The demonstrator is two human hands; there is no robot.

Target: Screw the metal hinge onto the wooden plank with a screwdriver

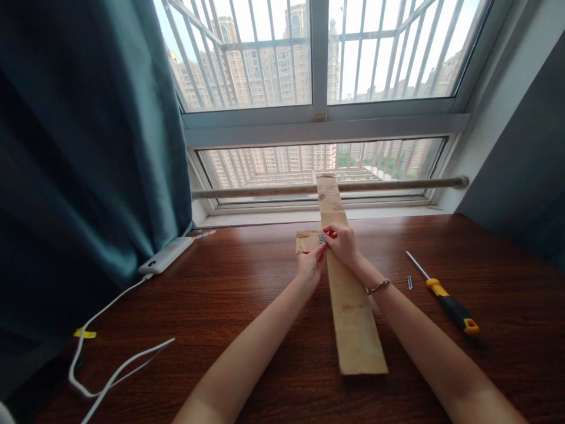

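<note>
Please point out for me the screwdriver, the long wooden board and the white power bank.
screwdriver (450,306): head view, on its black and yellow handle.
long wooden board (355,321): head view, on the bare near part of its top face.
white power bank (166,255): head view, on the middle of its top face.

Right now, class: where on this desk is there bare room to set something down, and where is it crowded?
Free patches: the wide stretch of desk between the white cable and the long plank, and the far right beyond the screwdriver. Crowded: where the left hand and right hand meet at the small wood piece, and by the loose screw.
</note>
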